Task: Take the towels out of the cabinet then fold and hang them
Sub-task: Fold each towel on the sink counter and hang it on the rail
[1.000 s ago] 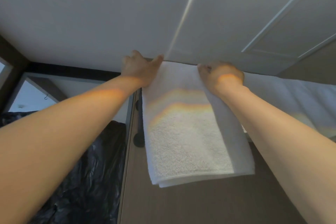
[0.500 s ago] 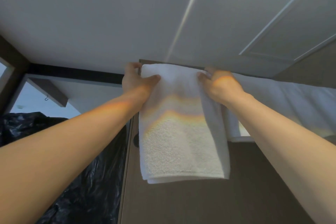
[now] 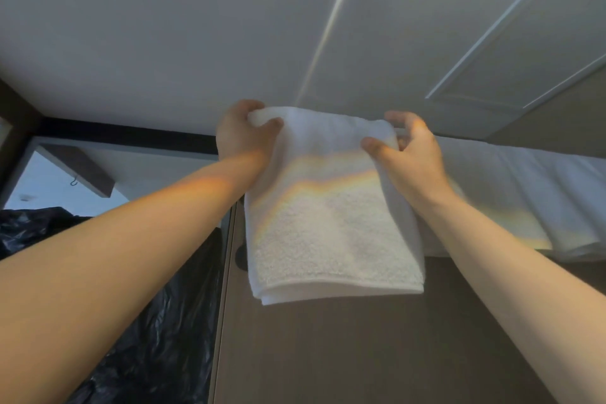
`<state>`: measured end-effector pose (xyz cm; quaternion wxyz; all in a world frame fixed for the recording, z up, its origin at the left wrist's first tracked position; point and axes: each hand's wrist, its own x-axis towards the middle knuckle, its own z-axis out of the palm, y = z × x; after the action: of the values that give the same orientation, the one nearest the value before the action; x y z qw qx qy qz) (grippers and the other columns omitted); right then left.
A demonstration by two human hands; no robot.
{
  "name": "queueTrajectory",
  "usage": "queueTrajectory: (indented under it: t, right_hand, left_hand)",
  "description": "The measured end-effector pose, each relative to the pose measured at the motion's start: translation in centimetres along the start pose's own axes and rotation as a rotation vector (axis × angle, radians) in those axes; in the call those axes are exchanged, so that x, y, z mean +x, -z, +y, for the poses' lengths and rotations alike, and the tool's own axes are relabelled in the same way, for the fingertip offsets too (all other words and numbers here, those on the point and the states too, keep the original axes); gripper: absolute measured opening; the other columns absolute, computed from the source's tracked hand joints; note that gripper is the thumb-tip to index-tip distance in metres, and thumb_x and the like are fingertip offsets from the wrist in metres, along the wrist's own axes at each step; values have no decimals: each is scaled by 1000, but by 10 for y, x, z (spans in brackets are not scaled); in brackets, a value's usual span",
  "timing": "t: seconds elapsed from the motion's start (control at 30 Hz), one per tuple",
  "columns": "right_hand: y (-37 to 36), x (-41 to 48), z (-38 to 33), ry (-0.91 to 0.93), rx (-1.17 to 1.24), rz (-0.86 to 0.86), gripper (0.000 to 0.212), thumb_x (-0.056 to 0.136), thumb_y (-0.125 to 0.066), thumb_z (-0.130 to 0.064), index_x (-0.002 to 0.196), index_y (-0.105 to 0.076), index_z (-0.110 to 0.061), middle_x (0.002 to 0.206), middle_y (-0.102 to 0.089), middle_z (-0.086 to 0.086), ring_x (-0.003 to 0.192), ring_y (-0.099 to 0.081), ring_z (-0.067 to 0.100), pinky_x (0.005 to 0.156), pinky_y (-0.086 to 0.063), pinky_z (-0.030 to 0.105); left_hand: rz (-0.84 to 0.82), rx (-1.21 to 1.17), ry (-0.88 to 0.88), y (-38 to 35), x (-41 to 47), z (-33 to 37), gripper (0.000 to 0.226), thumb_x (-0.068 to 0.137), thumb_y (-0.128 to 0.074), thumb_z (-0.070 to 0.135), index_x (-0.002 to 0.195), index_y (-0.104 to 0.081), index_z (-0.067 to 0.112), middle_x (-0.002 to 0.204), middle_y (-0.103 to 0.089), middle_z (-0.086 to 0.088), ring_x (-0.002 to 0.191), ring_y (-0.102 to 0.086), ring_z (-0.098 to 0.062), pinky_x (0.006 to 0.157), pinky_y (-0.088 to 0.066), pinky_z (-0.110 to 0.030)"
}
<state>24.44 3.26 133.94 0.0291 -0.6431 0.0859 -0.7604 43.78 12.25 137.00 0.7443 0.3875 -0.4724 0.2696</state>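
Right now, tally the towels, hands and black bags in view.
White towels: 2, the folded towel that both hands grip and the hung towel at right.
Hands: 2, left hand and right hand.
Black bags: 1, the black plastic bag.
Total: 5.

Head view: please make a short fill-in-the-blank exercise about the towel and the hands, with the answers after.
1. The folded towel is ____ in colour.
2. The left hand grips its upper ____ corner.
3. The plastic bag beside the left arm is ____.
4. A second towel hangs to the ____ of the folded towel.
Answers: white; left; black; right.
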Motion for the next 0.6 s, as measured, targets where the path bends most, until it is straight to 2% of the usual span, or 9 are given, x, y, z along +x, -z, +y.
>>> queueTrajectory:
  t: [0.13,0.2,0.27,0.33,0.37,0.43,0.5,0.53,0.6]
  right_hand:
    - [-2,11,-5,71,0,-42,37,88,-71,-16,124,-62,-13,121,-65,3,115,-59,19,101,-46,38]
    - [-4,16,-7,91,-6,-10,32,88,-71,-17,119,-65,-12,117,-68,6,114,-61,20,101,-46,40]
    - [-7,22,-8,128,-42,36,30,87,-71,-18,116,-68,-10,115,-69,7,111,-62,19,100,-45,28]
    - [-11,27,-9,136,-125,27,31,88,-71,-20,117,-69,-9,120,-67,7,113,-59,15,94,-39,11]
    - [-14,31,-8,116,-198,-10,33,89,-70,-26,119,-69,-11,127,-63,8,116,-57,13,94,-36,10]
    - [-16,37,-9,48,-436,-171,36,90,-61,-51,111,-70,-22,141,-47,11,128,-48,17,104,-36,21]
    - [-16,42,-16,-8,-643,-366,47,88,-41,-72,88,-64,-31,144,-45,13,136,-41,21,108,-36,33]
    - [-15,44,-20,-24,-703,-424,55,86,-35,-77,94,-64,-30,143,-48,12,136,-42,24,108,-37,36]
    - [-15,49,-26,-30,-808,-477,75,85,-33,-79,128,-57,-23,147,-47,6,136,-42,26,108,-37,38]
  left_hand:
    - [-104,89,-17,-4,20,-1,38,95,-58,31,127,-60,12,131,-60,-9,121,-54,-24,96,-40,-28]
    - [-151,159,-50,-7,28,-6,40,98,-49,37,111,-67,3,106,-67,-17,100,-63,-30,76,-48,-33]
    - [-180,289,-76,-9,32,-11,51,101,-37,47,85,-65,8,76,-62,-8,73,-59,-25,54,-37,-29]
    - [-205,399,-111,-10,35,-19,57,102,-26,51,87,-60,8,76,-59,-6,70,-54,-24,59,-35,-30]
    - [-218,437,-144,-10,37,-22,57,102,-24,51,97,-63,9,81,-61,-9,72,-55,-25,61,-37,-31]
    - [-267,502,-187,-10,38,-23,55,102,-21,51,107,-62,15,87,-63,-13,71,-55,-25,59,-35,-31]
    - [-319,505,-146,-9,39,-19,55,95,-24,64,93,-58,21,84,-61,-13,65,-52,-22,55,-33,-28]
    - [-335,449,-71,-8,37,-15,63,87,-26,75,89,-56,19,81,-59,-8,63,-50,-17,53,-32,-25]
    - [-334,272,48,-5,31,-10,69,75,-40,84,101,-52,21,85,-54,2,69,-48,-9,54,-32,-24]
